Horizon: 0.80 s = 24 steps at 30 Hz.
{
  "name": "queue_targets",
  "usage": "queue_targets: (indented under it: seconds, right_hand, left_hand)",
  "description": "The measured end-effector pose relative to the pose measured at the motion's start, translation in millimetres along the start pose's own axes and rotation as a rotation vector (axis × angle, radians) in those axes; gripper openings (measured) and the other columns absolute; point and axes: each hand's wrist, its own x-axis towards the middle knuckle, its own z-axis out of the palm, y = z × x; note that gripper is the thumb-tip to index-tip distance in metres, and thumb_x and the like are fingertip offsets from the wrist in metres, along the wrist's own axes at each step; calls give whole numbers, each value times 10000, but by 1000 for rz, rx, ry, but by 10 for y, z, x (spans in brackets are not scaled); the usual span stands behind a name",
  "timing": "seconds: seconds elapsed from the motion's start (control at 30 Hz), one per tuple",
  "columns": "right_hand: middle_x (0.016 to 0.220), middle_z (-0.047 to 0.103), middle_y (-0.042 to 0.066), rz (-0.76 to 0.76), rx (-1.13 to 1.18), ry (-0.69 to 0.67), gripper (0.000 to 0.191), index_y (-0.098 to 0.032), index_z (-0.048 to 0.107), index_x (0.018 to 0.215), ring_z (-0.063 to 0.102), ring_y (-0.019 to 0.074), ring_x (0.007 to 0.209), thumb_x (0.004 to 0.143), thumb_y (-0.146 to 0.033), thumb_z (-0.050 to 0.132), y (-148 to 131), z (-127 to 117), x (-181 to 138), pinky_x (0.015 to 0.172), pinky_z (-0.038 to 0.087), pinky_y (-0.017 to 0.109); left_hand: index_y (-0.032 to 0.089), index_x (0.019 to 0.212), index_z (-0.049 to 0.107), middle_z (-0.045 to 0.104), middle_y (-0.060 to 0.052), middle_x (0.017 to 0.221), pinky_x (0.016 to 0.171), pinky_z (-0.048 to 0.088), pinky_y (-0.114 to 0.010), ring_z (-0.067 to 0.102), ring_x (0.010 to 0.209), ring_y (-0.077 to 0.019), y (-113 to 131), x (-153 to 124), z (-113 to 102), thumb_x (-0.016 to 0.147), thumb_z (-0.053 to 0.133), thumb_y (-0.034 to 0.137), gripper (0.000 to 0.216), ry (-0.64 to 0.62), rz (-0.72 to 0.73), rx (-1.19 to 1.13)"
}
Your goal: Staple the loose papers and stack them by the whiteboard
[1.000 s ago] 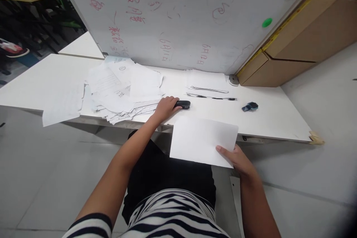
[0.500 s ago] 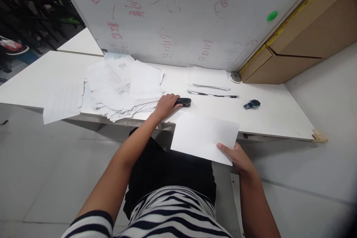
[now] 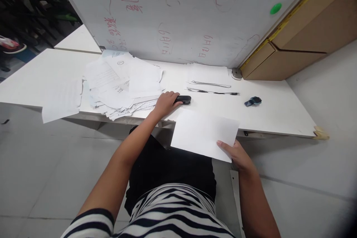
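My left hand (image 3: 166,104) is closed round the near end of a black stapler (image 3: 184,99), which lies on the white table (image 3: 212,102). In my right hand (image 3: 237,154) are blank white sheets or a single sheet of paper (image 3: 205,134); I cannot tell how many. The thumb presses on top, with the fingers hidden underneath. The paper overlaps the table's front edge and sticks out over my lap. Beside my left hand spreads a messy heap of papers (image 3: 117,81), some with writing and torn edges.
A whiteboard (image 3: 189,18) with red writing stands along the table's back. Before it lie a paper stack (image 3: 209,72) and two thin dark-edged strips (image 3: 213,92). Farther right are a dark wristwatch (image 3: 253,101) and cardboard boxes (image 3: 295,63). One loose sheet (image 3: 63,100) overhangs the front edge at left.
The view has shifted slightly. Both hands keep their holds on the stapler and the paper, with hardly any movement.
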Motion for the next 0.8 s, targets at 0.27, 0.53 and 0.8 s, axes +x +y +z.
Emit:
queue_targets:
  seconds: [0.27,0.53,0.8]
  right_hand:
    - [1007,702,54,-457,282,481,463,-159,638,996,634,234,1034,607,-352,799,-514,-31,593,945,511,402]
    - [955,677,90,-484,-361,547,244,-131,631,996,635,187,860,762,-193,601,-1586,-178,2133,760,524,325]
    - [1293,497,275,-562,-945,601,840,-53,209,1482,477,287,1134,735,-115,588,-1717,-32,2690,938,335,445]
  left_hand:
    - [185,1182,540,625,-101,1025,738,364,-345,553,908,-248,1,12,2,932,422,513,429,13,3,-16]
    - [186,1165,536,628,-94,1012,750,374,-344,559,908,-239,-48,35,57,930,426,517,421,33,4,-34]
    - [183,1140,542,622,-79,1003,752,379,-332,548,901,-220,-39,60,30,939,400,521,419,39,-16,-28]
